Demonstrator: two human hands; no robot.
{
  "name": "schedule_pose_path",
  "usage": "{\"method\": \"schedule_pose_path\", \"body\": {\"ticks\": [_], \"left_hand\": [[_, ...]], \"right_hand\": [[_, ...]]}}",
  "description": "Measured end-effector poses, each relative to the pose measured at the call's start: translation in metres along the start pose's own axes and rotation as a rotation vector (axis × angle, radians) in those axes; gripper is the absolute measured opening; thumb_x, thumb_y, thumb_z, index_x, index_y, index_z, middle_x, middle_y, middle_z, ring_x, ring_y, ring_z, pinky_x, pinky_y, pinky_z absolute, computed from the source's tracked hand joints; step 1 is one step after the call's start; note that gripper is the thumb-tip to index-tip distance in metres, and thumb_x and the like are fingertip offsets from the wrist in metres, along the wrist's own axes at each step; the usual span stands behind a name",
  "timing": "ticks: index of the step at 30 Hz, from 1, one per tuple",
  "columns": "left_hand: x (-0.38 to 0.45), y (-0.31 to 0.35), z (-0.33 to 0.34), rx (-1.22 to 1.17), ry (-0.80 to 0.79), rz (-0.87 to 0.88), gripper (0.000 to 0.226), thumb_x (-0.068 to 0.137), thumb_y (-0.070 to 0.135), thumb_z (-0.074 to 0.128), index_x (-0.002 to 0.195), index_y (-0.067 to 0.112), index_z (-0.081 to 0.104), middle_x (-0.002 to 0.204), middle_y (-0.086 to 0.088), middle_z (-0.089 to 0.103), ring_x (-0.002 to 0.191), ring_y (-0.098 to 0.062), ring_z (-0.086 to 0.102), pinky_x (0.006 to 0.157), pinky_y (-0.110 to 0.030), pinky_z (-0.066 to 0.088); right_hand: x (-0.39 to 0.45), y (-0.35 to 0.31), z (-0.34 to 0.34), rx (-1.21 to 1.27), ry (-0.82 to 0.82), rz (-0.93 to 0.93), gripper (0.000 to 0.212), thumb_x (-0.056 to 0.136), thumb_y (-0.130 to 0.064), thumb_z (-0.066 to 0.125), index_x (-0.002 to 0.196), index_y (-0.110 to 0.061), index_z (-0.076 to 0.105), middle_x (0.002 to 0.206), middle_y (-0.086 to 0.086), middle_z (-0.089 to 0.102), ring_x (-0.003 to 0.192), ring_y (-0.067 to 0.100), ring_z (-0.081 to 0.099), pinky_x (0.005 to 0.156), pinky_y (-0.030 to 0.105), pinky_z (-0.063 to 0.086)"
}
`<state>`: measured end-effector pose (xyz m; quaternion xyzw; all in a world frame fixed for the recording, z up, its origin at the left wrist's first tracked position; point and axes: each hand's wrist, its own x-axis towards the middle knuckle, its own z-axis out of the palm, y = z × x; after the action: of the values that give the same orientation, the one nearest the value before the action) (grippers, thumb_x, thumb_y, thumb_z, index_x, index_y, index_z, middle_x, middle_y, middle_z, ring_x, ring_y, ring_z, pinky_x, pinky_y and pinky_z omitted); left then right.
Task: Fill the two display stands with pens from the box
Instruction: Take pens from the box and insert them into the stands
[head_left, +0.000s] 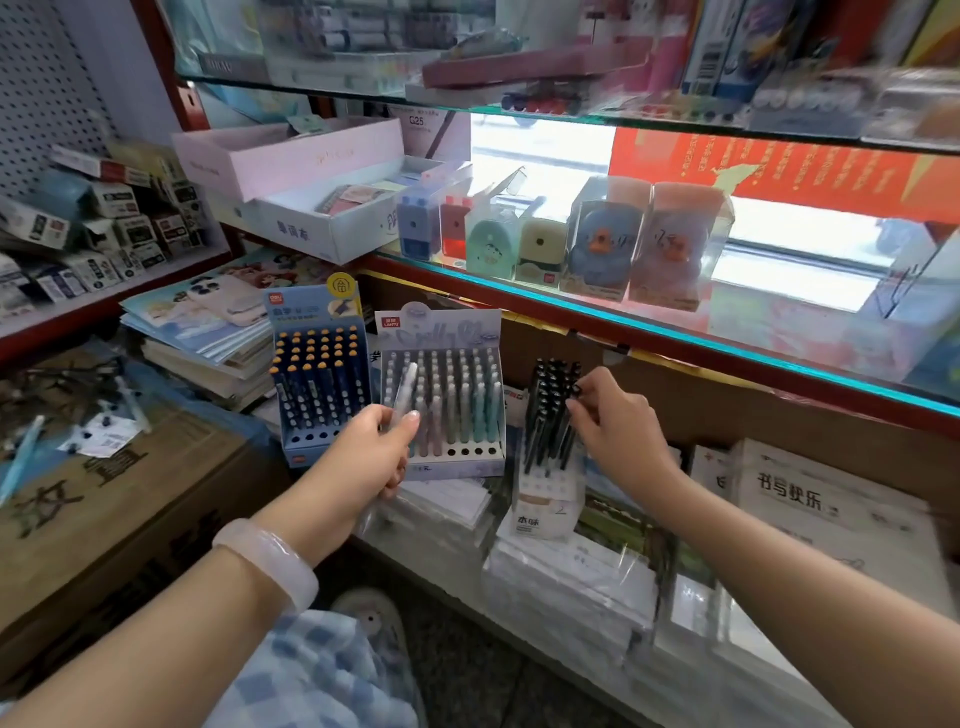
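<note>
Two display stands stand side by side on stacked paper. The blue stand (321, 382) on the left holds dark blue pens with orange tips; its front holes show. The pale stand (445, 387) beside it holds pastel pens, its front row of holes bare. My left hand (375, 451) grips a whitish pen (406, 391) in front of the pale stand. To the right, a white box (546, 499) holds black pens (550, 410) upright. My right hand (615, 418) pinches the top of one black pen in that bunch.
A glass shelf (675, 332) with boxed sharpeners juts out above the stands. Cardboard cartons (104, 499) sit at the left, with piled books (208, 343) behind. Wrapped paper packs (571, 587) and white boxes (810, 509) fill the lower right.
</note>
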<state>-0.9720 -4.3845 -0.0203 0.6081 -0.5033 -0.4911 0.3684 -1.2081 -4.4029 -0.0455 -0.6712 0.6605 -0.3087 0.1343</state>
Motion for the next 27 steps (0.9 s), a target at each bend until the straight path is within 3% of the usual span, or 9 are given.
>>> {"method": "schedule_pose_path", "body": {"ticks": [3,10,15,23,25,27], "left_hand": [[0.003,-0.004,-0.003,-0.013,0.027,-0.037,0.024,0.100,0.024,0.038,0.113,0.007,0.048,0.064,-0.003,0.043,0.049,-0.012,0.035,0.044,-0.023,0.030],[0.004,-0.014,-0.006,0.011,0.027,-0.041,0.029,0.101,0.020,0.034,0.122,0.005,0.048,0.065,-0.005,0.047,0.051,-0.014,0.039,0.045,-0.024,0.033],[0.003,-0.021,-0.016,0.039,0.046,-0.012,0.034,0.100,0.010,0.029,0.129,0.005,0.046,0.072,-0.007,0.054,0.058,-0.015,0.045,0.050,-0.023,0.040],[-0.009,-0.013,-0.026,0.038,0.041,0.131,0.021,0.096,0.003,0.042,0.110,0.016,0.050,0.085,-0.005,0.060,0.072,-0.013,0.056,0.060,-0.019,0.047],[-0.011,-0.013,-0.030,0.013,0.042,0.149,0.020,0.095,0.002,0.045,0.103,0.019,0.052,0.085,-0.005,0.061,0.072,-0.012,0.058,0.059,-0.017,0.048],[-0.013,-0.013,-0.032,-0.029,0.039,0.151,0.022,0.094,0.000,0.046,0.098,0.021,0.053,0.086,-0.006,0.062,0.073,-0.013,0.060,0.060,-0.018,0.049]], "right_hand": [[0.000,0.006,0.011,0.012,-0.005,0.040,0.018,0.096,-0.023,0.051,0.109,-0.010,0.048,0.095,0.005,0.065,0.077,0.019,0.063,0.071,0.035,0.056],[-0.001,0.016,0.030,-0.074,-0.106,0.062,0.009,0.097,-0.021,0.050,0.096,-0.014,0.043,0.083,0.007,0.063,0.070,0.023,0.062,0.067,0.045,0.055],[0.001,0.015,0.039,-0.077,-0.114,0.069,0.010,0.097,-0.019,0.050,0.093,-0.011,0.044,0.080,0.008,0.060,0.069,0.023,0.059,0.064,0.042,0.051],[0.011,-0.001,0.024,-0.228,-0.206,0.140,0.017,0.096,-0.026,0.051,0.100,-0.011,0.047,0.087,0.008,0.061,0.074,0.024,0.060,0.066,0.037,0.051],[0.014,-0.012,0.013,-0.343,-0.139,0.092,0.021,0.095,-0.032,0.052,0.103,-0.014,0.047,0.087,0.005,0.062,0.075,0.022,0.062,0.066,0.035,0.054],[0.016,-0.028,0.005,-0.289,-0.059,0.021,0.019,0.095,-0.033,0.052,0.103,-0.016,0.050,0.085,0.002,0.064,0.073,0.020,0.064,0.067,0.035,0.056]]}}
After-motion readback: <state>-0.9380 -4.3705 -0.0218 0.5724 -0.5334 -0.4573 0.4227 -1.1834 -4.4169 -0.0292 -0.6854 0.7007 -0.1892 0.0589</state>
